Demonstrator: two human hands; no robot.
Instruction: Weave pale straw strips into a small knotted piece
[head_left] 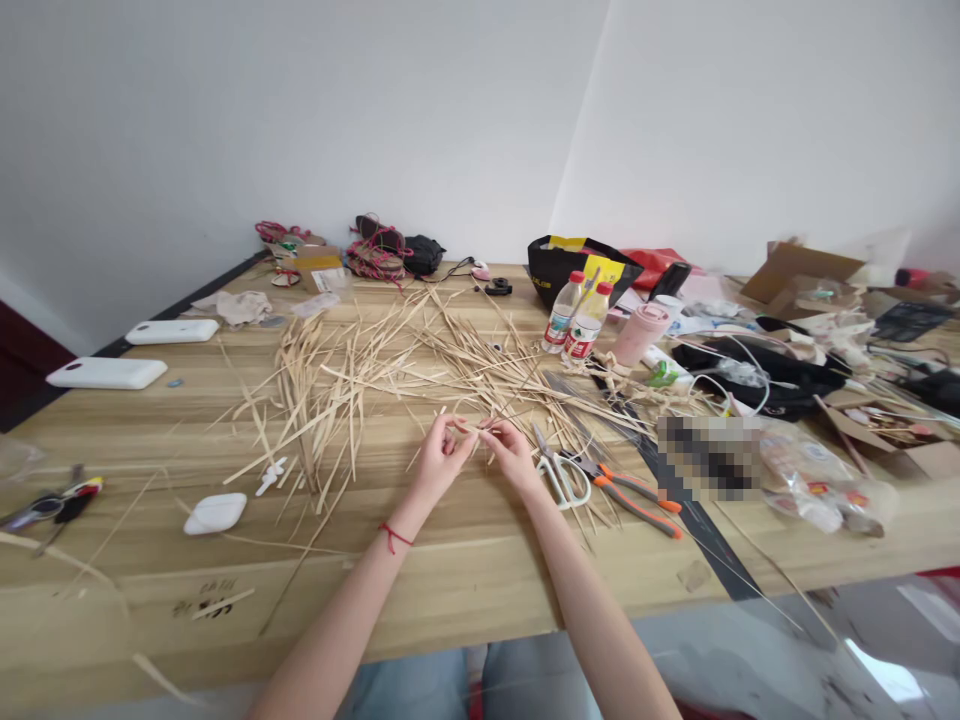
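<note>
My left hand (442, 452) and my right hand (511, 450) meet over the near middle of the table, fingertips almost touching. Both are closed in a pinch on a thin, pale straw strip (474, 430) that runs between them. Its ends and exact shape are too small to make out. Just beyond my hands spreads a loose heap of similar straw strips (330, 380). White-handled scissors (562, 480) lie close to the right of my right hand, and pliers with orange and grey handles (630, 497) rest beside them.
Two red-capped bottles (581, 335) and a pink cup (641, 335) stand at the back right, before a black and yellow bag (547, 265). On the left lie a white earphone case (215, 513) and two white oblong devices (107, 373). Plastic bags and open cardboard boxes (892, 430) crowd the right.
</note>
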